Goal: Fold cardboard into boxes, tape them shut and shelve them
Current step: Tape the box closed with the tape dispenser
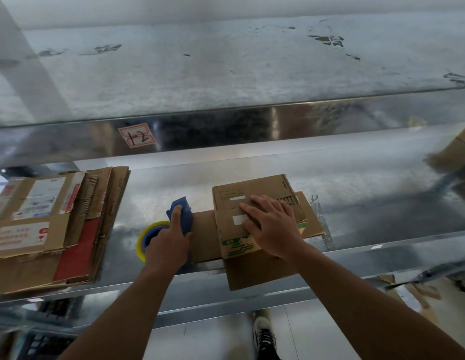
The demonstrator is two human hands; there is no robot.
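A small brown cardboard box (232,203) with green print stands on the metal shelf (356,183), on top of a flat cardboard sheet (204,237). My right hand (271,224) lies flat on the box's top flaps, fingers spread. To the left of the box, my left hand (170,241) grips a blue tape dispenser (183,207) that carries a yellowish tape roll (145,236). The dispenser rests at the sheet's left edge, beside the box.
A stack of flattened cardboard (49,227) with labels lies on the shelf's left part. An upper shelf (226,74) with a tag marked 12 (137,136) overhangs. Another box (455,149) sits at the far right. My shoe (264,336) shows on the floor below.
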